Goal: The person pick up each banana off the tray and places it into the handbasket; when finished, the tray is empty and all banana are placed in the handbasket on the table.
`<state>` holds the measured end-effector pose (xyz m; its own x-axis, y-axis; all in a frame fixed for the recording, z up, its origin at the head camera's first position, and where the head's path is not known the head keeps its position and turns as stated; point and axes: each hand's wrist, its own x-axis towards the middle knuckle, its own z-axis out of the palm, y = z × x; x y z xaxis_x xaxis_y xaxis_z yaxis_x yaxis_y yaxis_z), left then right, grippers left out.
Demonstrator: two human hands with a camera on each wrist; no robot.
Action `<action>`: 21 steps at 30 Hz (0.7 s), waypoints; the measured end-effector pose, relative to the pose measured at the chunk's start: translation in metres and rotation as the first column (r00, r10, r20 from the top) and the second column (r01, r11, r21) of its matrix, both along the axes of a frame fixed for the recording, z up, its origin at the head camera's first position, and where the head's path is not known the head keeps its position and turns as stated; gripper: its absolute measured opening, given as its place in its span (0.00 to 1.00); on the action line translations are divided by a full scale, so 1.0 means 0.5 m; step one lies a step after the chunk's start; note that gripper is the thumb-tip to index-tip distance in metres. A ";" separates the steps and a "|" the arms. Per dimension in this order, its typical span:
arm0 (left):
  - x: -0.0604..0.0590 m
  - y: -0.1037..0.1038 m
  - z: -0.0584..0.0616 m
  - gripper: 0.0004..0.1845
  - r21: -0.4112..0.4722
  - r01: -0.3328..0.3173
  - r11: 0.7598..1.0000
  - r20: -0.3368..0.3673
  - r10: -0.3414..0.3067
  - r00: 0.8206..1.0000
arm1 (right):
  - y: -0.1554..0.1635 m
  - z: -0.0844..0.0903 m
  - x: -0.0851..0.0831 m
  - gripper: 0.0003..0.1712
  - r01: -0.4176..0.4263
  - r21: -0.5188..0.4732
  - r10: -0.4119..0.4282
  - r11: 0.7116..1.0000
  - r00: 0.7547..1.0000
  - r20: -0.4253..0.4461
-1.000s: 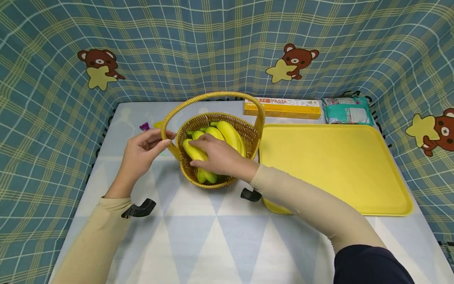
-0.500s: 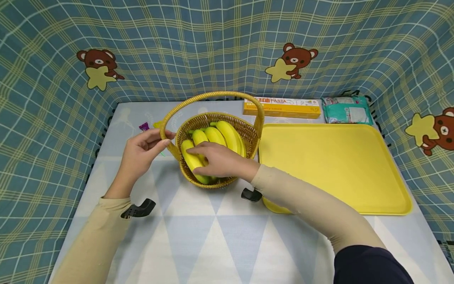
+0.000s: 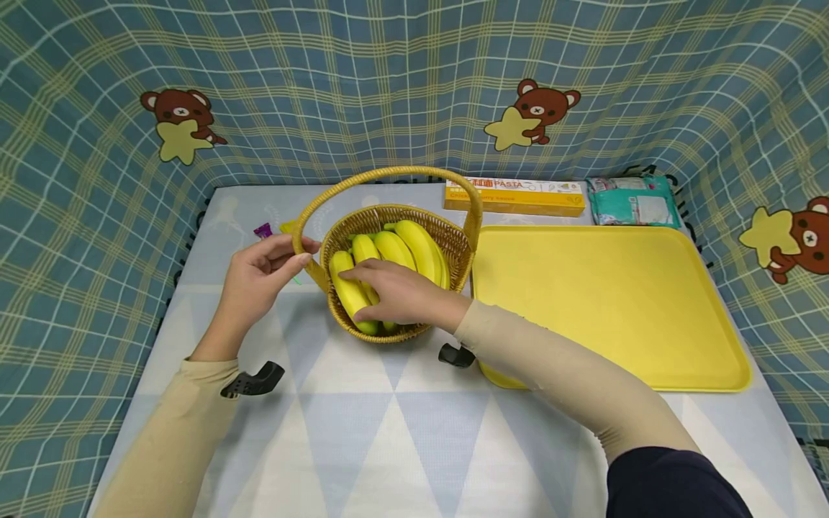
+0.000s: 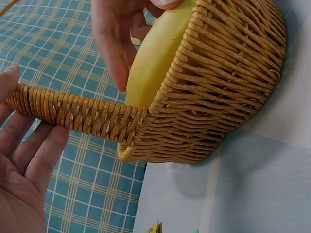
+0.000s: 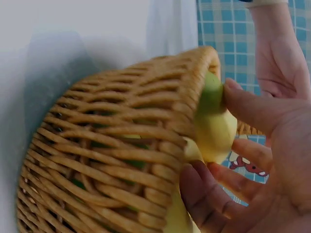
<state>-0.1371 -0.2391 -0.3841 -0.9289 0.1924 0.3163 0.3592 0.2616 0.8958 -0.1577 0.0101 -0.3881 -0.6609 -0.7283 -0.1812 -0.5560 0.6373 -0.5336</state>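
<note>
Bananas [image 3: 388, 252] in a bunch, lying inside the wicker basket [image 3: 447, 244] near the middle of the table [image 3: 388, 432]. Right hand [image 3: 401, 295] on top of them, grip curled round the nearest banana, thumb at its lower end. Left hand [image 3: 255, 277] beside the basket, fingers lightly pinching the arched handle [image 3: 388, 173] near its base, though the closeness of the hold is hard to judge. Just right of the basket, a yellow tray [image 3: 609, 302]. Behind, at the far edge, a pasta box [image 3: 514, 196] and a teal packet [image 3: 631, 201].
</note>
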 end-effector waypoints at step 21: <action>-0.003 -0.005 -0.007 0.12 0.013 0.003 1.000 0.006 -0.003 1.000 | 0.050 -0.017 0.011 0.36 0.085 -0.136 -0.090 0.987 0.995 -0.030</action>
